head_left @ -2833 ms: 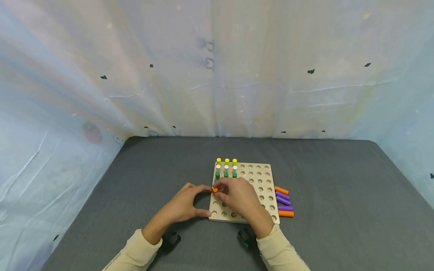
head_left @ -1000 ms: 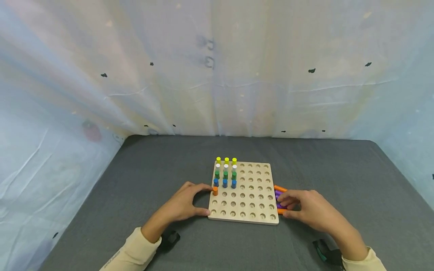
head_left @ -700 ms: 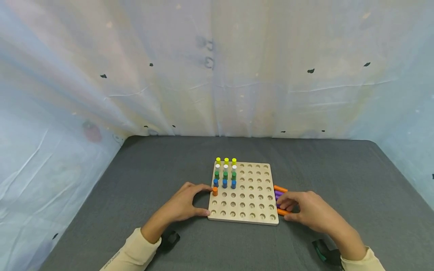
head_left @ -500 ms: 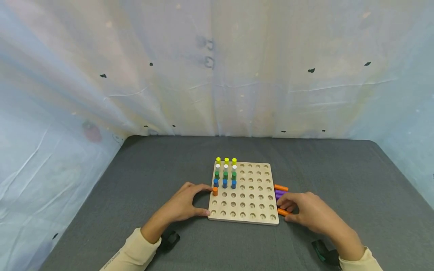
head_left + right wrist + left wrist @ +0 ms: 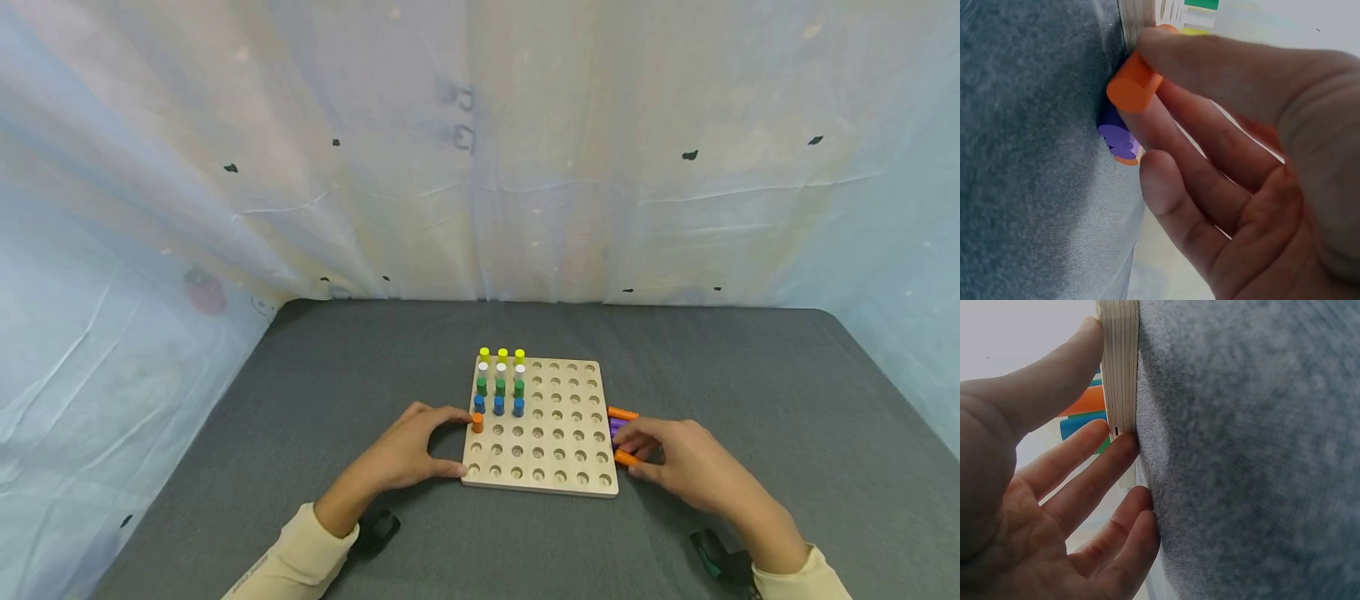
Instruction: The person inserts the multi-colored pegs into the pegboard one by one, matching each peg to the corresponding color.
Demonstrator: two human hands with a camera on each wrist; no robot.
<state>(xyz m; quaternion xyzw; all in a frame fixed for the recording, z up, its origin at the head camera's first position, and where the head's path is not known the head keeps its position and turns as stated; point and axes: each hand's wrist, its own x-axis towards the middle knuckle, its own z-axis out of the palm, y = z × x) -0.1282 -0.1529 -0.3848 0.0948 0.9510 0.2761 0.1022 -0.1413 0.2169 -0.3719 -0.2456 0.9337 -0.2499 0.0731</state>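
Observation:
A wooden board (image 5: 547, 486) with rows of holes lies on the grey table. Yellow, white, green and blue pegs (image 5: 498, 406) stand in threes at its left side, and one orange peg (image 5: 477, 423) stands in front of the blue ones. My left hand (image 5: 405, 450) touches the board's left edge with thumb and fingertips; in the left wrist view the hand (image 5: 1066, 487) is spread against the board's side (image 5: 1120, 369). At the right edge my right hand (image 5: 686, 467) pinches an orange peg (image 5: 1130, 90) between thumb and fingers, beside purple pegs (image 5: 1119, 139) lying on the table.
Another orange peg (image 5: 622, 412) lies behind the purple ones, by the board's right edge. The grey table (image 5: 750, 375) extends around the board. Pale hanging sheets (image 5: 555, 167) with dark marks stand behind and at both sides.
My right hand has moved from the orange peg on the board to the loose pegs at the right, and now has the front orange one pinched. My left hand has stayed in place.

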